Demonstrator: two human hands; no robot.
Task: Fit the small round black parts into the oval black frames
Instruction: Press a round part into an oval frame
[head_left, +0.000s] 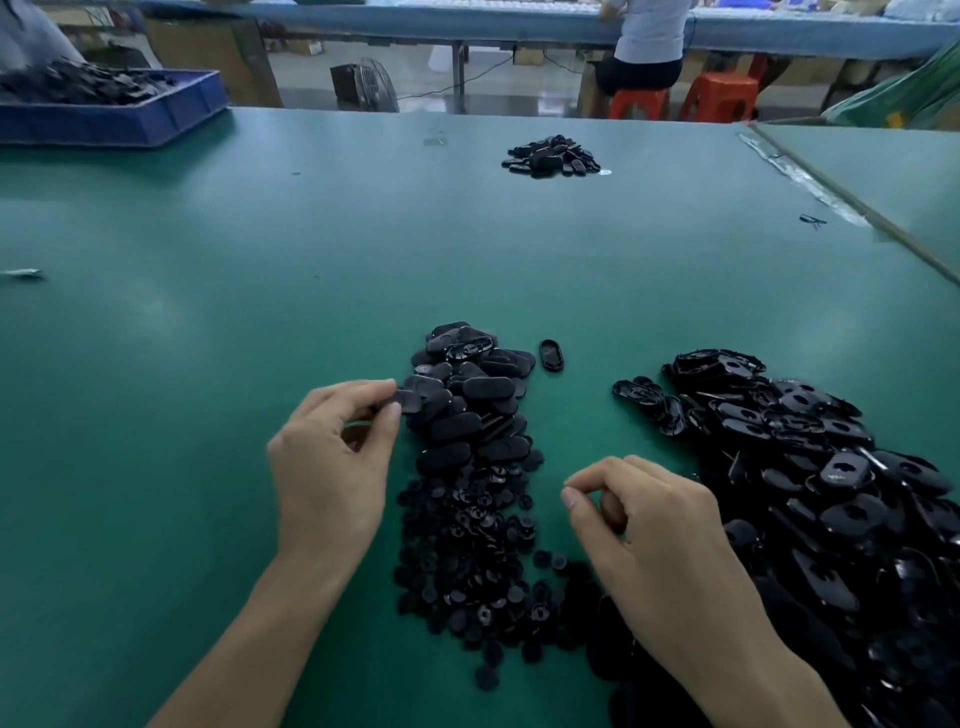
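Note:
A heap of small round black parts (467, 551) lies on the green table between my hands. Behind it is a pile of oval black pieces (470, 400), and a big heap of oval black frames (810, 467) with cut-outs spreads to the right. My left hand (332, 462) pinches an oval black piece (408, 401) at the left edge of the middle pile, thumb and forefinger closed on it. My right hand (644, 530) hovers beside the round parts with fingers curled and fingertips together; whether it holds anything is hidden.
One lone oval frame (551, 355) lies just behind the middle pile. A smaller pile of black parts (550, 157) sits far back. A blue tray (156, 111) of black parts stands at the back left. A person sits at another bench beyond the table.

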